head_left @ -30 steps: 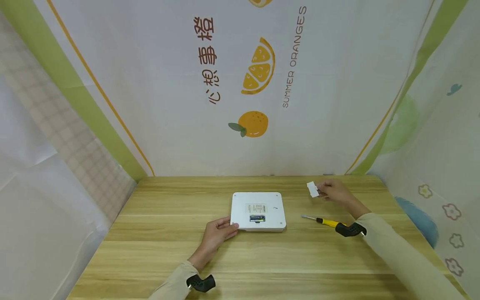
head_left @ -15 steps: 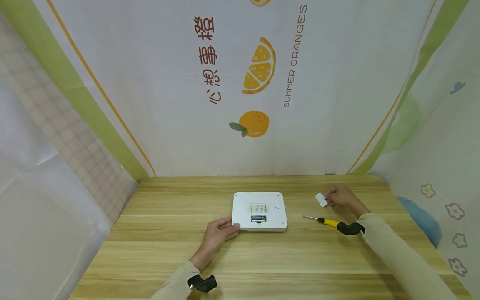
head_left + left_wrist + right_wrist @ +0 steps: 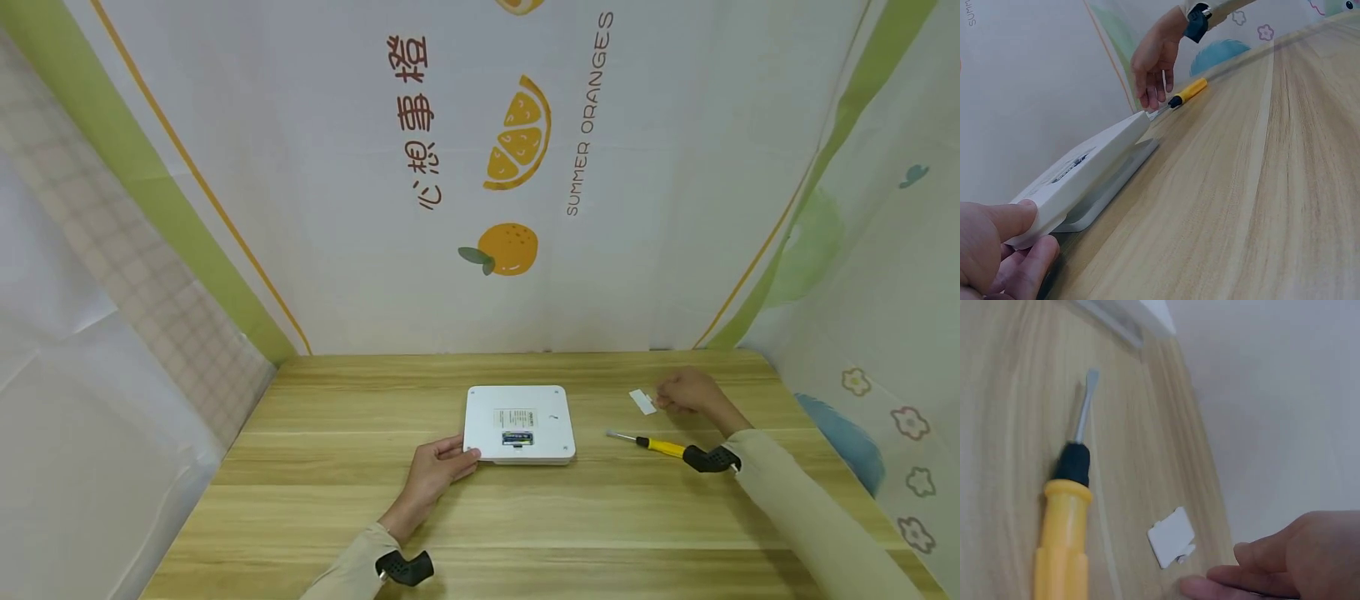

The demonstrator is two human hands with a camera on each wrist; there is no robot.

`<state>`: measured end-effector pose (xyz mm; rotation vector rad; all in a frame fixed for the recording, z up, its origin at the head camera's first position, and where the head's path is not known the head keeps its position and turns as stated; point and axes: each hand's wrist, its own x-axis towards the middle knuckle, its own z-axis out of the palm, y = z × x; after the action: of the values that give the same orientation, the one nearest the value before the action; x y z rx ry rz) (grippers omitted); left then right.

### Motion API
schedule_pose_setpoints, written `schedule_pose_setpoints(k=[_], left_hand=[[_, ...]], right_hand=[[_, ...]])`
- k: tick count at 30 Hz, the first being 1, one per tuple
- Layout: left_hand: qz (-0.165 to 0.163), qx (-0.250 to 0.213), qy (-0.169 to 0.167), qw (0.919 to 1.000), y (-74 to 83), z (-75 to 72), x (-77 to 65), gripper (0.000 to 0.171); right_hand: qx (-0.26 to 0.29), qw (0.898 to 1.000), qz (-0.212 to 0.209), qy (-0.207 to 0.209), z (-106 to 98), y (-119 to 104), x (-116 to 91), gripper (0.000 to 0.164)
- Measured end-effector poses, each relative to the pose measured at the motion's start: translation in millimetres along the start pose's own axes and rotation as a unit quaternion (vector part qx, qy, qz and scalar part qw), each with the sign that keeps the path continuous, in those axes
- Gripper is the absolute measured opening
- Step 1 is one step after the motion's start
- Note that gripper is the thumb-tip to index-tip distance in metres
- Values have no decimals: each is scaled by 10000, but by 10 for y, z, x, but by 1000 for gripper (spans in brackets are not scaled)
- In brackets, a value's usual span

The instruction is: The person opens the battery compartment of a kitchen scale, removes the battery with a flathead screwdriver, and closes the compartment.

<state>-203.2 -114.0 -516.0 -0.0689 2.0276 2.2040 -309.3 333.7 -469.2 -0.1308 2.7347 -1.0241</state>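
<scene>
A white flat device (image 3: 517, 408) sits underside up, its open battery bay showing a dark battery (image 3: 517, 437). My left hand (image 3: 435, 471) pinches its near left corner, thumb on top and fingers beneath; the left wrist view shows a paler plate (image 3: 1107, 194) under the body. On the table at the right lies a small white battery cover (image 3: 1171, 537) with a little clip. Just beside the cover is my right hand (image 3: 690, 392), its fingers relaxed and holding nothing. Between device and right forearm rests a flat-tip screwdriver (image 3: 660, 446) with a yellow handle.
The wood-grain table (image 3: 420, 392) ends at the back against a white curtain (image 3: 360, 283) printed with oranges. More printed cloth (image 3: 885, 350) hangs along the right side, and a pale cloth (image 3: 90, 400) along the left.
My right hand lowered the battery cover toward me onto the table, let go and drew slightly right. My left hand and the device stay in place.
</scene>
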Motion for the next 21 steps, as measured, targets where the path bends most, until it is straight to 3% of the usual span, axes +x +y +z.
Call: schedule_pose_setpoints(k=[6,13,21], left_hand=[[-66,-2,5,10000,-20,-11,1,52],[44,-110,28,9999,-54,-26,-27,53],[40,-67,-62,9999,-23,-17,1,53]], right_hand=[[-1012,9888,-889,645,86,-55,-345,32],[-1155,9822,-1113,973,383,28,-681,43],[-1448,9727,-1195,1363,580,189,-882,45]])
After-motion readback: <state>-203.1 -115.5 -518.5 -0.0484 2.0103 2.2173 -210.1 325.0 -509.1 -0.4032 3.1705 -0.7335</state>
